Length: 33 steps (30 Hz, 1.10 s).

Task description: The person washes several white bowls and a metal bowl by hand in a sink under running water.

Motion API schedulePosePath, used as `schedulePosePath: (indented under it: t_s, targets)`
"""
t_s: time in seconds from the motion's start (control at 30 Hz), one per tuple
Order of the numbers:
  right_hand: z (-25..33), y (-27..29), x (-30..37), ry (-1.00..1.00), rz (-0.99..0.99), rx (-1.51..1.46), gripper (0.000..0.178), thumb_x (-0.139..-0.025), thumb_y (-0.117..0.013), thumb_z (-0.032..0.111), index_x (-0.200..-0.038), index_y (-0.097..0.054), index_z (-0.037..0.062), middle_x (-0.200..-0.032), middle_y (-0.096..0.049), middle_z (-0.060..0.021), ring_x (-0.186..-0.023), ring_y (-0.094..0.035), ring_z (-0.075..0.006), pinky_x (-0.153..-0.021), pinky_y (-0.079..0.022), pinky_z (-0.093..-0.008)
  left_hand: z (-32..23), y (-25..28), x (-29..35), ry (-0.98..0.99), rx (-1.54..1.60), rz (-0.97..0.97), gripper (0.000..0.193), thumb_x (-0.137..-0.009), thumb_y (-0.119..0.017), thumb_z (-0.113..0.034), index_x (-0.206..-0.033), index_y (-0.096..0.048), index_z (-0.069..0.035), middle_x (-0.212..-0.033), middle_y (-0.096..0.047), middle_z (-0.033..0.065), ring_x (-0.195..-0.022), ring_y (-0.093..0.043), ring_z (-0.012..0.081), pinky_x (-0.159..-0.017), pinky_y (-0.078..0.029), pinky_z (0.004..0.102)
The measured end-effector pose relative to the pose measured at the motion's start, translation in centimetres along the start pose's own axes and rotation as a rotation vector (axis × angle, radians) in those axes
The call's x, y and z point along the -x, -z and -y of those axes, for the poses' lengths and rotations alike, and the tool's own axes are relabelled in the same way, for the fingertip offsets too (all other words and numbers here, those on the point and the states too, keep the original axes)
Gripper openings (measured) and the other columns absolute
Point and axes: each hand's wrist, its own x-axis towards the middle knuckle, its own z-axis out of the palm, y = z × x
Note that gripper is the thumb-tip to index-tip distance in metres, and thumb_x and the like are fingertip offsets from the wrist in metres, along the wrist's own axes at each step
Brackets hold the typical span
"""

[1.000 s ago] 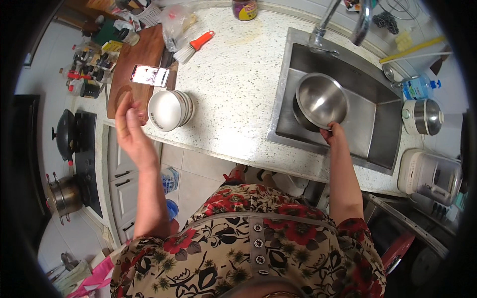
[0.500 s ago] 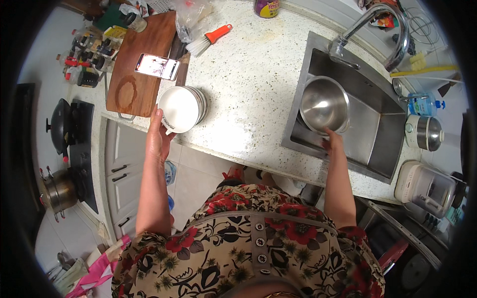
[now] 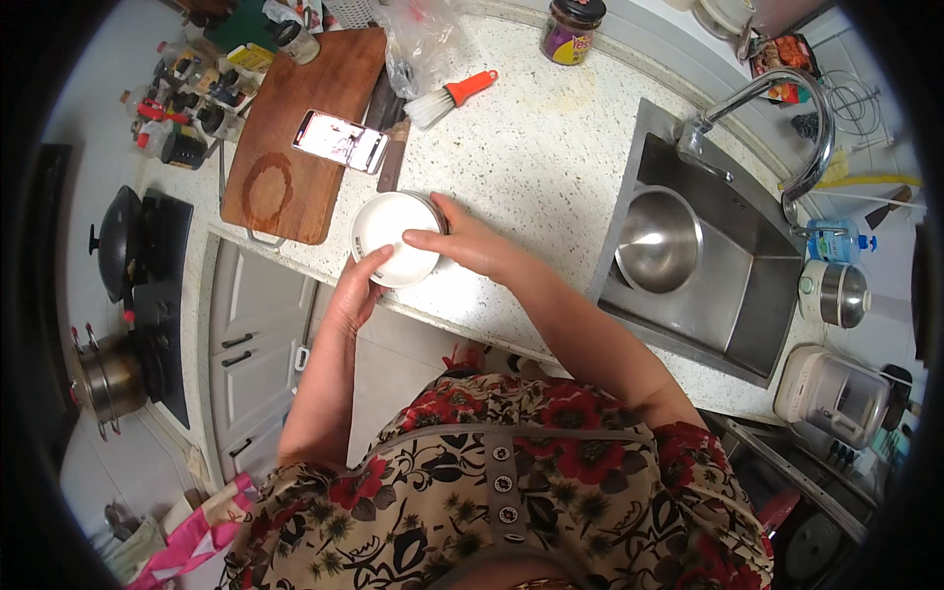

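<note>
Where the desk (image 3: 526, 187) runs along its near edge, a stack of round white bowls (image 3: 383, 221) sits between the person's hands, glossy and smooth inside, with dark marks on the wall. The left hand (image 3: 354, 295) pinches the rim from the near left, thumb over the lip; the right hand (image 3: 467, 244) grips the other side, its thumb reaching inside the top bowl. The fingers beneath are mostly hidden, and whether the stack is lifted cannot be told.

Just beside it, toward the desk's left end, lies a brown wooden board (image 3: 334, 74) with a round damp-looking mark (image 3: 267, 192); a lit phone (image 3: 339, 141) rests across its right edge. Farther back are a brush (image 3: 452, 98) with pale bristles and an orange handle, a crinkled clear plastic bag (image 3: 418, 49), and, by the far edge, a dark-lidded jar (image 3: 572, 31).

Toward the right end, a shiny steel bowl (image 3: 659, 241) sits in the brushed-metal sink (image 3: 723, 300) near the curved chrome faucet (image 3: 824, 118). The right forearm (image 3: 580, 310) crosses the near edge, hiding part of it.
</note>
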Motion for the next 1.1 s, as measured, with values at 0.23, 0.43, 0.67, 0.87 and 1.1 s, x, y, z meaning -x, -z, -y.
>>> schedulePosePath:
  t_s: [0.23, 0.43, 0.67, 0.87, 1.1]
  targets:
    - [-2.1, 1.7, 1.3, 0.017, 0.035, -0.297, 0.089, -0.067, -0.06, 0.011, -0.145, -0.017, 0.0029, -0.134, -0.042, -0.0208, -0.122, -0.043, -0.0293, -0.101, -0.036, -0.0347, 0.2, -3.3, 0.8, -0.046, -0.043, 0.069, 0.064, -0.079, -0.057, -0.007, -0.137, -0.031, 0.003, -0.127, -0.049, 0.0186, -0.115, -0.053, 0.027, -0.097, -0.045, 0.0373]
    - [-6.6, 7.3, 12.2, 0.312, -0.316, -0.298, 0.092, -0.062, -0.053, 0.005, -0.147, -0.018, 0.0092, -0.143, -0.032, -0.0181, -0.133, -0.031, -0.0279, -0.11, -0.025, -0.0353, 1.0, -13.8, 2.1, -0.291, -0.416, 0.476, 0.086, -0.075, -0.053, 0.001, -0.149, -0.013, -0.015, -0.137, -0.04, 0.0171, -0.124, -0.043, 0.0274, -0.103, -0.036, 0.035]
    - [-7.2, 14.6, 27.7, 0.383, -0.828, -0.121, 0.097, -0.057, -0.049, -0.001, -0.148, -0.016, 0.0096, -0.148, -0.025, -0.0115, -0.137, -0.026, -0.0264, -0.112, -0.02, -0.0354, 3.4, -31.0, 4.2, -0.642, -0.641, 0.913, 0.088, -0.069, -0.048, 0.01, -0.147, -0.012, -0.009, -0.147, -0.024, 0.0178, -0.137, -0.025, 0.031, -0.112, -0.021, 0.0379]
    - [-8.0, 23.8, 36.4, 0.62, -1.242, 0.58, 0.099, -0.067, -0.068, 0.006, -0.147, -0.011, 0.0067, -0.149, -0.022, -0.0161, -0.135, -0.029, -0.0285, -0.11, -0.025, -0.0388, 4.5, -46.8, 5.0, -1.372, -0.4, 1.116, 0.083, -0.074, -0.064, -0.004, -0.144, -0.019, -0.005, -0.149, -0.018, 0.0246, -0.139, -0.02, 0.0392, -0.112, -0.02, 0.0431]
    - [-7.0, 30.8, 42.7, 0.91, -1.345, 0.948, 0.113, -0.064, -0.083, 0.027, -0.147, -0.008, 0.0116, -0.146, -0.015, -0.034, -0.137, -0.017, -0.0467, -0.107, -0.025, -0.0538, 3.6, -58.2, 6.3, -1.72, -0.063, 1.297, 0.09, -0.07, -0.076, -0.016, -0.143, -0.024, -0.009, -0.146, -0.021, 0.0297, -0.135, -0.025, 0.0429, -0.109, -0.026, 0.0451]
